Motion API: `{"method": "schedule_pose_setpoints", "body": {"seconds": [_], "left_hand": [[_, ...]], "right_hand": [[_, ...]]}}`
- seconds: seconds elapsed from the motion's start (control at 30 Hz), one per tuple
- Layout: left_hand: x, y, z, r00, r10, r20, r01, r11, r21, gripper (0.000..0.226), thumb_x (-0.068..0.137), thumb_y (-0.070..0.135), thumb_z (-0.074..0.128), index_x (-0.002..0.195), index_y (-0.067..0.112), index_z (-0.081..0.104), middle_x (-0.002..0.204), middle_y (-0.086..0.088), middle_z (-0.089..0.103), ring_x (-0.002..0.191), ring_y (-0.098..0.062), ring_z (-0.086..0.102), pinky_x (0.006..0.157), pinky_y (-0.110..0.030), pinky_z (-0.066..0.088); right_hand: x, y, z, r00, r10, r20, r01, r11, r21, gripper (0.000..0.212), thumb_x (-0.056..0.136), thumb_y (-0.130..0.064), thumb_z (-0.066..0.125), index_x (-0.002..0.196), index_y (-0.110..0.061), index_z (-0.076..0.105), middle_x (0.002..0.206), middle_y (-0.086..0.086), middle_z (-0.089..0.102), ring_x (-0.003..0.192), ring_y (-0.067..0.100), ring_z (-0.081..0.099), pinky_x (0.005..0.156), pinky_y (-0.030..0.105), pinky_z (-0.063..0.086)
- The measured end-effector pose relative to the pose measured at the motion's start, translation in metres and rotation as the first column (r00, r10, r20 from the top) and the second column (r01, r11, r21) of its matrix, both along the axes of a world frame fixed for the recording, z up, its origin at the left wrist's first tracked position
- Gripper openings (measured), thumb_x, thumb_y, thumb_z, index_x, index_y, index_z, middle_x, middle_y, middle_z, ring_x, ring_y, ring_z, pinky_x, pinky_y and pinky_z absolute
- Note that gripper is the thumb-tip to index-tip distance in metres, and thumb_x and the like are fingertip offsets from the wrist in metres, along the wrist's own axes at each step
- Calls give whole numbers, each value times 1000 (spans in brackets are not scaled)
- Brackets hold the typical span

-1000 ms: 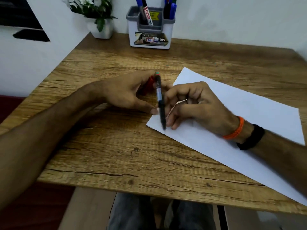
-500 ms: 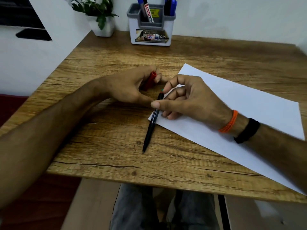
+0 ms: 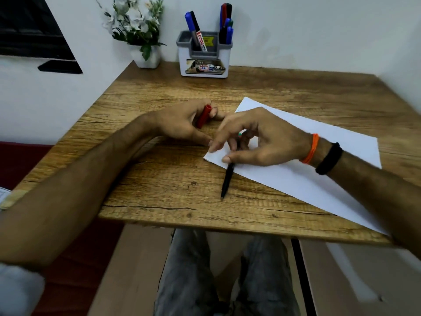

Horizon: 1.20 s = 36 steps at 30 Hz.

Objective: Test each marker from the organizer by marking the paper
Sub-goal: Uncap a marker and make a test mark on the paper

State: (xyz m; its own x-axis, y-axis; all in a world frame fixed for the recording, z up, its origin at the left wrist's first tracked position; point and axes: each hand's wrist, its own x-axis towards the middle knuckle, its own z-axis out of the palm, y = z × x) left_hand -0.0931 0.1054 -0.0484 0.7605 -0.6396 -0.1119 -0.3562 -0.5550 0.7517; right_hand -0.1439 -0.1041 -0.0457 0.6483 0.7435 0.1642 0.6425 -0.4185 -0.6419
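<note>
One marker is mid-test: the right hand [image 3: 262, 140] pinches a black marker [image 3: 227, 181] whose lower end points off the paper [image 3: 319, 160] over the bench [image 3: 159, 179] — next it must swing onto the sheet. The left hand [image 3: 182, 124] curls round a red cap [image 3: 204, 116]; more markers wait in the organizer [image 3: 205, 55].

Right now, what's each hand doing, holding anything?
Left hand: holds a red cap in its curled fingers.
Right hand: pinches a black marker, tip pointing down toward the table.
</note>
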Motion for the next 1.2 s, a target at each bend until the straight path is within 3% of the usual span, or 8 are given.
{"method": "schedule_pose_setpoints", "body": {"seconds": [0.17, 0.23, 0.33, 0.6, 0.73, 0.97, 1.07, 1.2], "left_hand": [[-11, -5, 4, 1000, 7, 0, -7, 999, -47, 40, 78, -16, 67, 102, -1, 38, 106, 3, 56, 93, 12, 55, 64, 2, 39], [-13, -6, 7, 1000, -10, 20, 11, 999, -45, 38, 79, -15, 66, 102, -2, 39, 118, 12, 43, 102, 19, 32, 64, 4, 38], [-13, -6, 8, 1000, 17, 3, -17, 999, -41, 38, 79, -14, 67, 102, 0, 40, 106, 22, 52, 102, 15, 40, 65, 3, 39], [-7, -3, 1, 999, 53, 12, -53, 998, -24, 41, 74, -6, 76, 100, 7, 47, 78, 29, 58, 69, 20, 52, 64, -4, 39], [-5, -2, 1, 999, 53, -8, -53, 998, -25, 42, 76, -5, 75, 105, -1, 46, 97, 19, 61, 86, 21, 56, 76, -3, 40], [-3, 0, -2, 999, 44, -32, -45, 998, -41, 41, 76, -2, 75, 104, 7, 47, 107, 25, 60, 102, 24, 53, 84, 2, 38], [0, 3, -5, 999, 24, -36, -25, 999, -35, 42, 75, 0, 77, 99, 14, 46, 125, 13, 64, 124, 10, 49, 106, -16, 33], [-4, -2, -5, 999, 42, -33, -43, 998, -35, 44, 77, 3, 77, 114, 15, 55, 131, 16, 61, 129, 8, 45, 115, -26, 26]], "right_hand": [[-2, -1, 3, 983, 185, 0, -182, 970, -163, 27, 82, -23, 78, 109, -20, 75, 111, -3, 64, 96, 17, 62, 79, 20, 46], [-2, -2, 5, 976, 219, 9, -214, 960, -179, 27, 83, -11, 70, 108, -19, 75, 114, -3, 64, 97, 19, 62, 80, 29, 50], [0, -6, 9, 975, 224, 3, -218, 952, -217, 37, 78, 0, 66, 108, -19, 76, 117, -6, 63, 97, 14, 62, 84, 40, 53], [3, 0, 16, 984, 168, 56, -162, 982, -92, 11, 83, -20, 77, 91, -13, 77, 108, -5, 71, 102, 9, 65, 72, 34, 56], [6, -2, 11, 985, 172, -2, -170, 971, -167, 29, 78, -24, 81, 106, -19, 76, 116, -6, 70, 112, 10, 62, 82, 19, 52], [3, -19, 11, 982, 162, -97, -166, 986, -34, 29, 79, -20, 78, 105, -7, 75, 116, 3, 69, 115, 16, 62, 98, 47, 50], [-10, -28, 31, 967, 212, -140, -226, 970, -92, 40, 66, -30, 85, 103, -21, 75, 108, -9, 71, 110, 14, 63, 97, 51, 48], [-16, -34, 23, 977, 138, -162, -175, 953, -248, 35, 77, -24, 81, 103, -45, 71, 79, -44, 63, 78, -25, 57, 90, 28, 56]]}}
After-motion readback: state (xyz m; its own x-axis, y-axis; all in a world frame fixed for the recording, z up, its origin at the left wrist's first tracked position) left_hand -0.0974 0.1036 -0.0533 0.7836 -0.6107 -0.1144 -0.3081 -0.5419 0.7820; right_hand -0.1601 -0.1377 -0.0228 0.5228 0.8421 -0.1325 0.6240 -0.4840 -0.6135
